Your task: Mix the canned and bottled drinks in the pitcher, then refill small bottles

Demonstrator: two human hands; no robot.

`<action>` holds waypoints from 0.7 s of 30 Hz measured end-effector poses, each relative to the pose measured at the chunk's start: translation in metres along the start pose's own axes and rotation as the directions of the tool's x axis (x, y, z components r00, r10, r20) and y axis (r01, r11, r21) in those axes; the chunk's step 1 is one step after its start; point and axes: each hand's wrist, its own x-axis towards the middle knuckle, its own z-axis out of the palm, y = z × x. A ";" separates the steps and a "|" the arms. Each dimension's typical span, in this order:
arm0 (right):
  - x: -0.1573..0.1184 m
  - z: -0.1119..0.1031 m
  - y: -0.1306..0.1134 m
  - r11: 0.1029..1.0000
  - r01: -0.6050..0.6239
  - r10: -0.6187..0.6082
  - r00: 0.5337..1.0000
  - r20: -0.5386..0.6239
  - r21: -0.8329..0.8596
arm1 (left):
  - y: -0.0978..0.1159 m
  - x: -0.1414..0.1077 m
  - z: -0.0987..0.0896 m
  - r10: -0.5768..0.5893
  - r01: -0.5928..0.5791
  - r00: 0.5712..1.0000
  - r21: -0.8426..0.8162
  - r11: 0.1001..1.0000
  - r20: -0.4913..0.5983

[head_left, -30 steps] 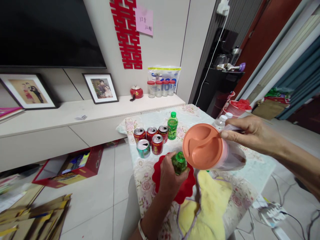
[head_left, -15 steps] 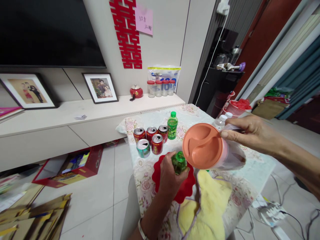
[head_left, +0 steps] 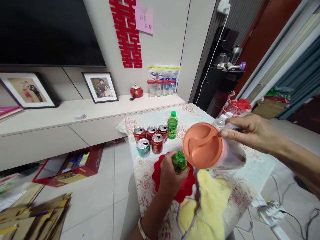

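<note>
My left hand (head_left: 170, 173) is wrapped round a green bottle (head_left: 179, 162) standing over a red scalloped mat (head_left: 186, 188). My right hand (head_left: 246, 133) grips the handle of a clear pitcher (head_left: 233, 155) with an orange lid (head_left: 203, 145). The pitcher is tipped to the left, its lid edge beside the green bottle's top, and dark liquid shows inside it. Whether any liquid flows out cannot be made out. A yellow cloth (head_left: 211, 203) lies below the pitcher.
Several cans (head_left: 157, 144) and another green bottle (head_left: 172, 125) stand on the flowered tablecloth (head_left: 146, 181). Clear bottles (head_left: 220, 121) are partly hidden behind my right hand. A white cabinet (head_left: 105, 113) bears framed photos and red-lidded jars (head_left: 158, 88).
</note>
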 end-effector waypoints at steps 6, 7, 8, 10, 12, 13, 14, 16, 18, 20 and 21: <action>0.000 0.001 0.000 1.000 0.008 -0.008 1.000 -0.003 0.015 | 0.000 0.001 -0.001 0.012 -0.012 1.000 0.011 1.000 -0.003; 0.000 0.001 0.000 1.000 0.009 -0.009 1.000 -0.004 0.016 | 0.000 0.001 -0.001 0.013 -0.013 1.000 0.011 1.000 -0.002; 0.000 0.001 0.000 1.000 0.009 -0.009 1.000 -0.005 0.015 | 0.000 0.001 -0.001 0.012 -0.012 1.000 0.011 1.000 -0.002; 0.000 0.001 0.000 1.000 0.009 -0.009 1.000 -0.006 0.009 | 0.000 0.001 0.000 0.012 -0.012 1.000 0.010 1.000 -0.003; 0.000 0.001 0.000 1.000 0.012 -0.012 1.000 -0.004 0.005 | 0.000 0.001 0.000 0.012 -0.012 1.000 0.009 1.000 -0.005; 0.000 0.001 0.000 1.000 0.014 -0.014 1.000 -0.004 0.005 | -0.001 0.000 0.000 0.013 -0.013 1.000 0.009 1.000 -0.006; 0.000 0.001 0.000 1.000 0.015 -0.015 1.000 -0.005 0.005 | -0.001 0.000 0.000 0.014 -0.014 1.000 0.011 1.000 -0.010; 0.000 0.001 0.000 1.000 0.015 -0.015 1.000 -0.002 0.007 | -0.001 0.000 0.001 0.015 -0.015 1.000 0.017 1.000 -0.015; 0.000 0.001 0.000 1.000 0.015 -0.015 1.000 -0.001 0.009 | -0.001 0.000 0.001 0.016 -0.016 1.000 0.019 1.000 -0.016; 0.001 0.001 0.000 1.000 0.012 -0.012 1.000 -0.003 0.009 | -0.001 0.000 0.000 0.018 -0.017 1.000 0.015 1.000 -0.011; 0.001 0.001 0.000 1.000 0.011 -0.011 1.000 -0.004 0.007 | -0.001 0.001 0.000 0.018 -0.018 1.000 0.013 1.000 -0.010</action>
